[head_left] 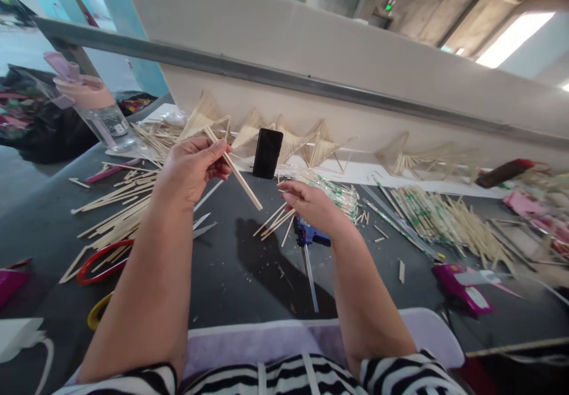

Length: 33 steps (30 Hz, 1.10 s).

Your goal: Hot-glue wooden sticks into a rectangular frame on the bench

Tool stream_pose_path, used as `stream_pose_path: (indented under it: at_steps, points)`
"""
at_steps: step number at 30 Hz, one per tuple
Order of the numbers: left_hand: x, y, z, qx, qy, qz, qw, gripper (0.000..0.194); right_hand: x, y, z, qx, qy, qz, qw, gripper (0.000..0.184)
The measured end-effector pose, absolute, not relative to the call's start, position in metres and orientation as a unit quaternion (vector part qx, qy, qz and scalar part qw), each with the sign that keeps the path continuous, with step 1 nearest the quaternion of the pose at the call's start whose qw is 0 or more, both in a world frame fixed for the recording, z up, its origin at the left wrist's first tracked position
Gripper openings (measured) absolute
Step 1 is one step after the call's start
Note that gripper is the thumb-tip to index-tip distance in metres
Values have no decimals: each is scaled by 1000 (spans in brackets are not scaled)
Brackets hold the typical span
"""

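My left hand (200,161) is raised over the left half of the table, thumb and fingers pinching thin wooden sticks (242,183) that slant down to the right. To its right, my right hand (309,201) hovers with fingers partly stretched and apart, nothing plainly in them. Several short sticks (273,222) lie just beneath that hand; contact with them is hard to judge. A blue glue gun (304,232) sits partly hidden under my right wrist, a clear glue stick (311,279) pointing from it toward me. Open scissor blades (203,227) show beside my left forearm.
A black phone (268,153) stands upright before fan-shaped stick models (322,145) along the wall. Loose sticks (118,211) spread at left, near a water bottle (100,111). Wrapped chopsticks (420,211) and a magenta glue gun (462,288) with a cable lie at right.
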State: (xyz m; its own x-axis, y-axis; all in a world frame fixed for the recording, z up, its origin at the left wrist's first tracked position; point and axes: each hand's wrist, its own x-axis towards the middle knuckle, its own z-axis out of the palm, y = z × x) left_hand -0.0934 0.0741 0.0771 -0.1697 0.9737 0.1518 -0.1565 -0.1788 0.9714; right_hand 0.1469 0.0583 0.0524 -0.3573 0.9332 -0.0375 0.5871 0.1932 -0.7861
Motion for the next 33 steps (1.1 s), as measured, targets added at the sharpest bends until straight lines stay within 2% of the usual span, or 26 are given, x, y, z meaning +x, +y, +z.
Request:
stream_pose_path:
  at_steps: [3, 6, 8, 12, 14, 19, 26, 33]
  points:
    - [-95, 70, 80, 460, 439, 622, 457, 15, 150, 59, 50, -540, -801, 226, 124, 23]
    - [-97, 69, 80, 466, 431, 617, 465, 18, 147, 56, 56, -517, -825, 224, 42, 20]
    - [-98, 68, 81, 471, 429, 616, 464, 19, 146, 52, 68, -501, -833, 222, 69, 21]
    - [-99, 67, 82, 471, 415, 618, 473, 20, 147, 36, 99, -447, -848, 195, 207, 26]
    - [-97, 68, 80, 469, 406, 614, 489, 20, 148, 28, 107, -433, -846, 202, 237, 28]
    - [-88, 73, 74, 466, 395, 596, 521, 22, 142, 27, 96, -425, -833, 287, 206, 29]
    - [-76, 75, 73, 462, 408, 584, 528, 23, 125, 48, 79, -382, -787, 456, 161, 20]
    - [-70, 71, 72, 521, 396, 559, 509, 23, 124, 67, 52, -403, -747, 506, 154, 19]
